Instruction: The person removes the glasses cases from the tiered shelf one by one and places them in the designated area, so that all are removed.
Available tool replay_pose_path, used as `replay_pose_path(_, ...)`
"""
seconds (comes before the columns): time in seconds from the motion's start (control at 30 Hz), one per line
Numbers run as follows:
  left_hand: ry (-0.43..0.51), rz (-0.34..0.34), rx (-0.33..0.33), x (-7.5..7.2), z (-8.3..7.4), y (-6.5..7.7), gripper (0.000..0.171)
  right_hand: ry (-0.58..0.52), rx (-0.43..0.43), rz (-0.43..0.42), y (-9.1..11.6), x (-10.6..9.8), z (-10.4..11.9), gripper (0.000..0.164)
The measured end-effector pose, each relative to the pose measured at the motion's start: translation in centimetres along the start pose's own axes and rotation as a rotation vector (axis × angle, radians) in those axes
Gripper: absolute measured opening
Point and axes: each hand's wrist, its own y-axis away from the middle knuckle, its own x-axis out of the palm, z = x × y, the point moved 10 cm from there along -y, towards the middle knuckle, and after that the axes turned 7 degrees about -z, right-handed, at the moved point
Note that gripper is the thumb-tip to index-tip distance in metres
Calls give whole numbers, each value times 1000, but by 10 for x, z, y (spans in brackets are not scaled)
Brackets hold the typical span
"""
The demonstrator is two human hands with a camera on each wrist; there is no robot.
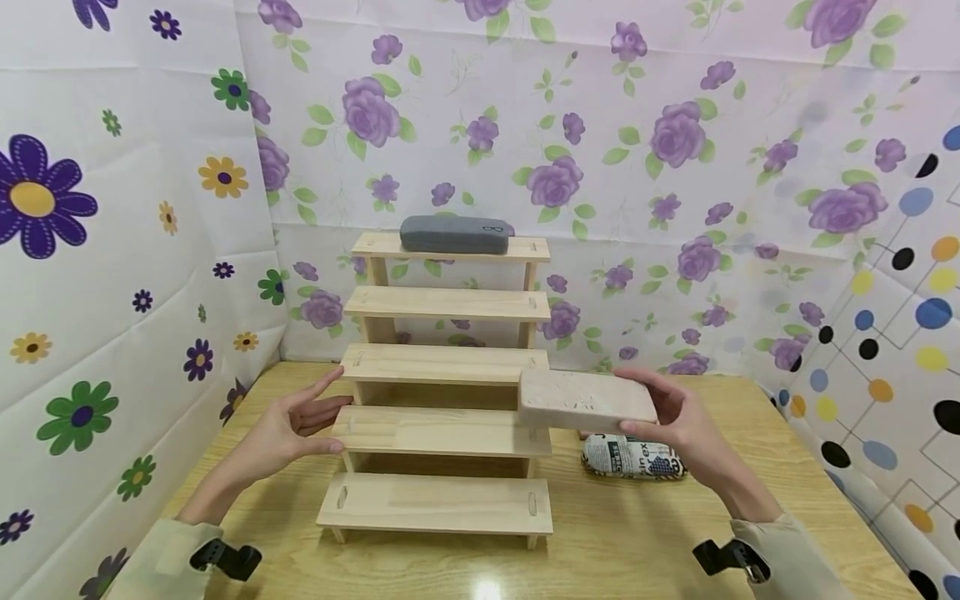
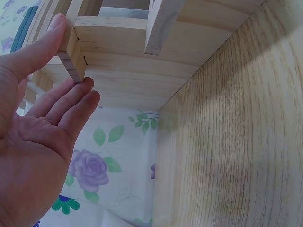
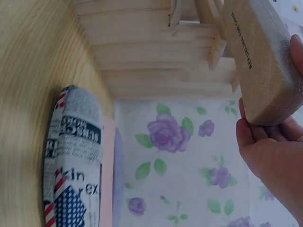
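Note:
A five-tier wooden display stand (image 1: 435, 429) stands on the table. My left hand (image 1: 288, 429) is at its left end, thumb and fingers pinching the end of the second tier from the bottom; the left wrist view has the board end (image 2: 73, 61) between them. With the thumb on one side and fingers on the other, my right hand (image 1: 678, 421) grips a beige, round-cornered case (image 1: 585, 398). It is held in the air, overlapping the right end of the tiers in the head view. Small dark lettering runs along its side in the right wrist view.
A grey glasses case (image 1: 453, 235) lies on the top tier. Right of the stand, a newspaper-print case (image 1: 633, 457) lies on the wooden table (image 1: 615, 533), with pink and bluish flat-sided items beside it in the right wrist view. Floral sheets (image 1: 465, 125) hang behind and alongside.

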Motion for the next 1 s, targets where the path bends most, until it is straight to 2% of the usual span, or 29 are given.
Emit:
replay_pose_path(0.17,1,0,1,0,0,0,105,18,-17,6,11,-10,-3,66)
replay_pose_path(0.4,6,-3,-7,0,0,1,105,48,16,-8,24,-25,-13,65)
replay_pose_path(0.63,12,-1,-13,1,0,1,105,43,27,12,39,-35,-19,64)
replay_pose_path(1.0,5,-1,0,1,-2,0,105,54,150,23,71,-54,-48,65)
